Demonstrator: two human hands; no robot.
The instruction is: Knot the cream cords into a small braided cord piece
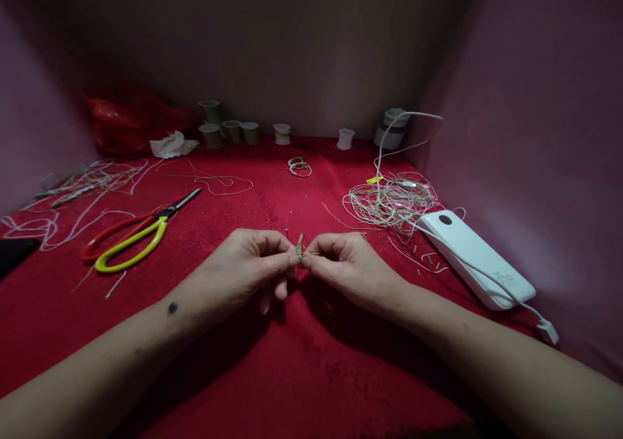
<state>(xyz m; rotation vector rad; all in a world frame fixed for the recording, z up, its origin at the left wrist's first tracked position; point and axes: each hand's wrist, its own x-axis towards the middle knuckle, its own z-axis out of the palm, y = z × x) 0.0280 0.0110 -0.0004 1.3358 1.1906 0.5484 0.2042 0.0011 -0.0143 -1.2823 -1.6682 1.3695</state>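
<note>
Between my two hands is a small green braided cord, with a thin loop rising from its top. My left hand pinches it from the left, thumb against forefinger, its other fingers curled below. From the other side my right hand pinches at the same spot, where a thin strand pokes out beside its thumb. The fingertips hide part of the knotting. Farther back on the red cloth lies a coiled cord bracelet, touched by neither hand.
Scissors with red and yellow handles lie left, near loose cords. At right are a tangled cord pile and a white power bank with a cable. Spools, a jar and a red bag stand along the back.
</note>
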